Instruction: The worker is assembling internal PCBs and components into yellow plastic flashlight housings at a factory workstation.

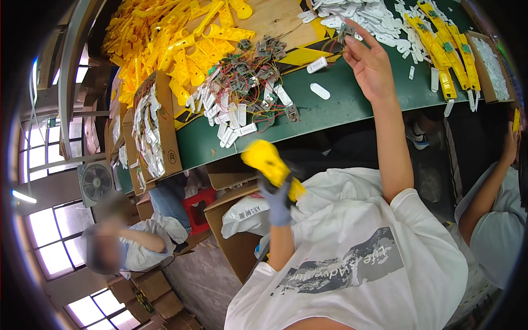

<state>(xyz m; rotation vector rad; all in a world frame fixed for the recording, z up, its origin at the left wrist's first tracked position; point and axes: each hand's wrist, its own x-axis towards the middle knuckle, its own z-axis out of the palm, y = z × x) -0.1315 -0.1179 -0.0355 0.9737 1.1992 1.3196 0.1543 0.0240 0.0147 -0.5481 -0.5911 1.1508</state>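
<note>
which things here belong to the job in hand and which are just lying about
Likely the job: yellow piece in gloved left hand; small circuit part in right hand; wired parts; white covers.

Probably just about: fan; red stool.

White cloth T-shirt (352, 220): lettering over grey print (346, 264); white plastic bag (242, 221): dark characters; brown cardboard box (166, 129): round dark symbol (172, 157).
</note>
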